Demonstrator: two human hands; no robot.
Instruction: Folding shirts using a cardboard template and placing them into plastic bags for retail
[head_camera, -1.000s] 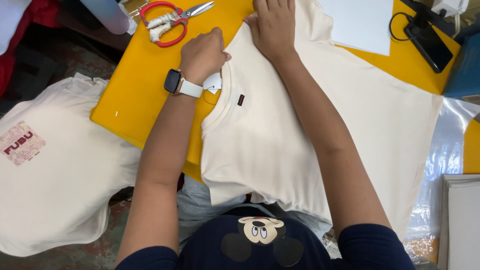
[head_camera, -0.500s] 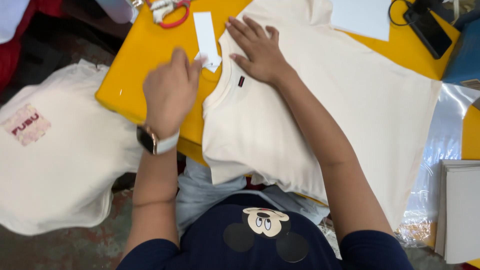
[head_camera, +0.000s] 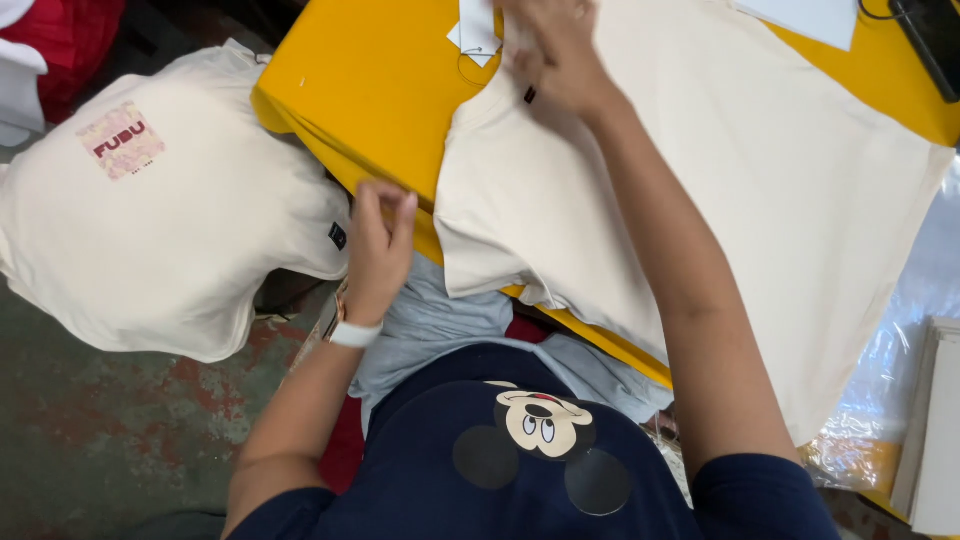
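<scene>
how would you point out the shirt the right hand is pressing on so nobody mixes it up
Start at the yellow table. The cream t-shirt lies spread flat on it, under the right hand. Unlike the cream shirt pile left of the table, its visible side is plain.

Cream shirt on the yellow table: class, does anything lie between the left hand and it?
Nothing visible does. The left hand hangs at the yellow table's near edge, apart from the cream shirt; only bare tabletop separates them. The right hand already rests on its collar.
</scene>
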